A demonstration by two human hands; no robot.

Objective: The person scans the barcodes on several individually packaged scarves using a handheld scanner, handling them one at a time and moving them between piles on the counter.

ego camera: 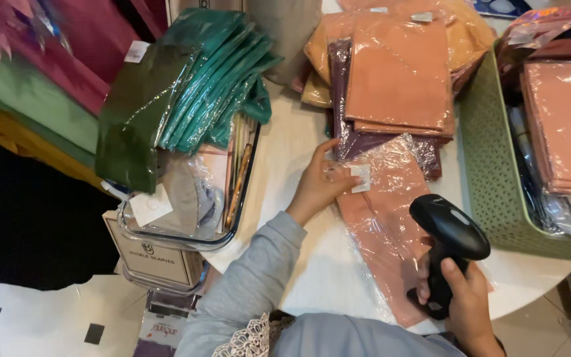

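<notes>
Left hand (315,188) steadies packet (384,218) (scanner (449,241) right).

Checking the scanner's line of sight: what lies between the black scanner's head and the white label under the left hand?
In the head view, only the wrapped peach packet lies between the scanner and the white label, which the left hand touches.
</notes>
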